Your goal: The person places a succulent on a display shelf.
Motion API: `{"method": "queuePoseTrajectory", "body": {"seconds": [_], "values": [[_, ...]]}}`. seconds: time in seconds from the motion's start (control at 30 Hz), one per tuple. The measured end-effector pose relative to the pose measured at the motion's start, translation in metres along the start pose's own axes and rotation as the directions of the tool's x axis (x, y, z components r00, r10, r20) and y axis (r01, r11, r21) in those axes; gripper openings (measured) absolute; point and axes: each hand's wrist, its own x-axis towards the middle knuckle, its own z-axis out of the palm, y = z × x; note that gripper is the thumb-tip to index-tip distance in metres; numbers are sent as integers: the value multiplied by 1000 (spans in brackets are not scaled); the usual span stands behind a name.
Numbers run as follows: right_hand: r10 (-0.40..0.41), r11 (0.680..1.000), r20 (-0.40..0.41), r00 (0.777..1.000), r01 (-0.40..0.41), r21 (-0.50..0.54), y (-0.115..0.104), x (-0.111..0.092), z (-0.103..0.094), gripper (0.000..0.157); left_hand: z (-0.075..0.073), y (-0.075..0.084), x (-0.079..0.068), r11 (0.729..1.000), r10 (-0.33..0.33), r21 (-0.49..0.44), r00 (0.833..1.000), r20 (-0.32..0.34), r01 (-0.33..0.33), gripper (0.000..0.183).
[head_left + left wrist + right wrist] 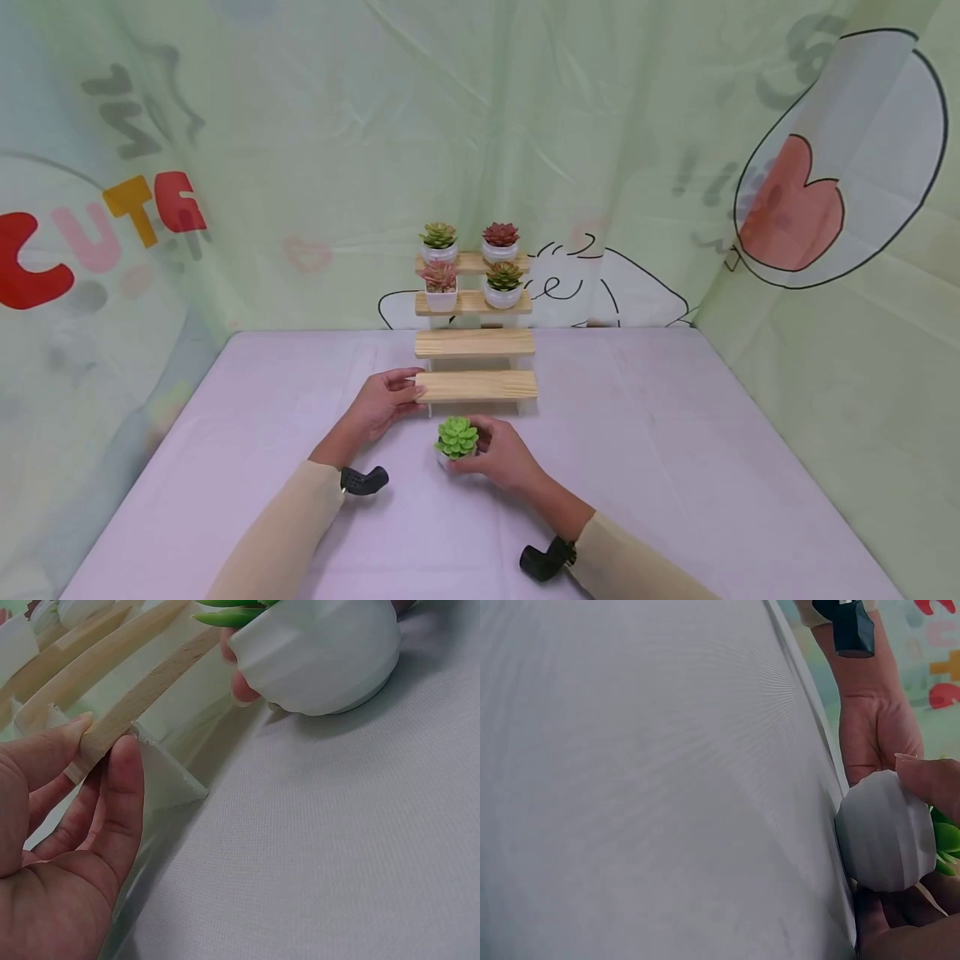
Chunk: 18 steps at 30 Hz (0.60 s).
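Observation:
A tiered wooden plant stand (pixel 476 386) with translucent side supports stands in the middle of the table. My left hand (pixel 382 406) pinches the left end of its lowest board (pixel 142 694), thumb on top and fingers beneath. In front of the stand, my right hand (pixel 504 452) grips a bright green potted succulent (pixel 457 437) from its right side. The ribbed white pot (pixel 889 832) sits low at the tablecloth, between the thumb and fingers in the right wrist view. Only a few leaves show in the two wrist views.
The upper two boards hold a yellow-green succulent (pixel 438 240), a dark red one (pixel 500 242), a pink one (pixel 440 285) and a dark green one (pixel 503 284). A pale tablecloth (pixel 675 467) covers the table. Printed curtains (pixel 480 125) hang behind and at both sides.

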Motion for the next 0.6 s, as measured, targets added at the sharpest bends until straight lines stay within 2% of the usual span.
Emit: {"method": "queuePoseTrajectory", "body": {"seconds": [0.6], "values": [[18, 997, -20, 1000, -17, 78, 6, 4, 0, 60, -1, 1, -1, 1000, 6, 0, 1000, 16, -6, 51]]}}
